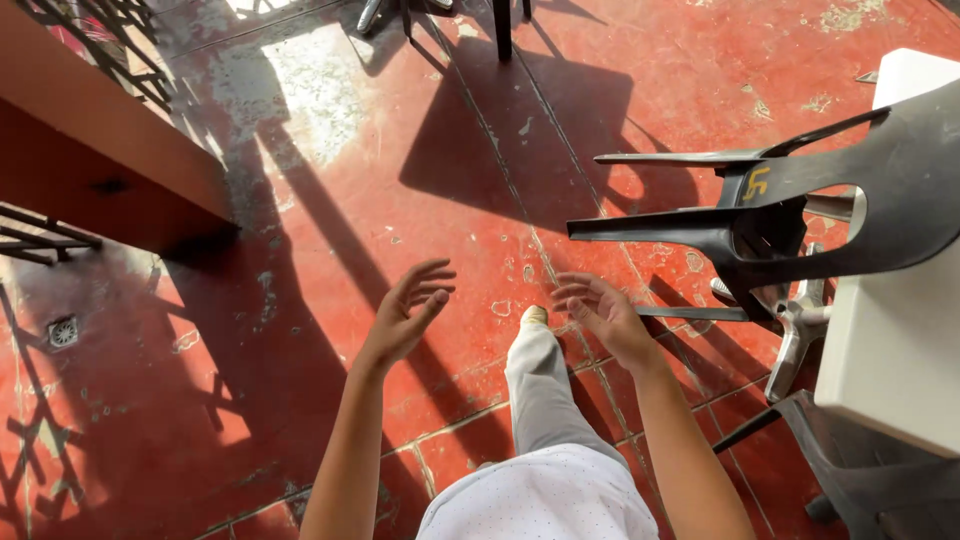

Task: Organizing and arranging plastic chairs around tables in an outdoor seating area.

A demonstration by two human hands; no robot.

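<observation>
My left hand [408, 312] hangs over the red floor with its fingers spread and curled, holding nothing. My right hand [598, 312] is raised palm up, fingers apart, also empty. It is a short way to the left of the legs of a black plastic chair [800, 215] that lies upside down on a white table [890, 360]. Between my arms my own leg in light trousers [540, 385] steps forward, and my white dotted shirt shows at the bottom.
The worn red tiled floor [400, 150] has peeling patches and long shadows. An orange low wall with a black metal railing [90, 150] runs along the left. A floor drain [62, 331] sits lower left. Chair legs [500, 25] stand at the top.
</observation>
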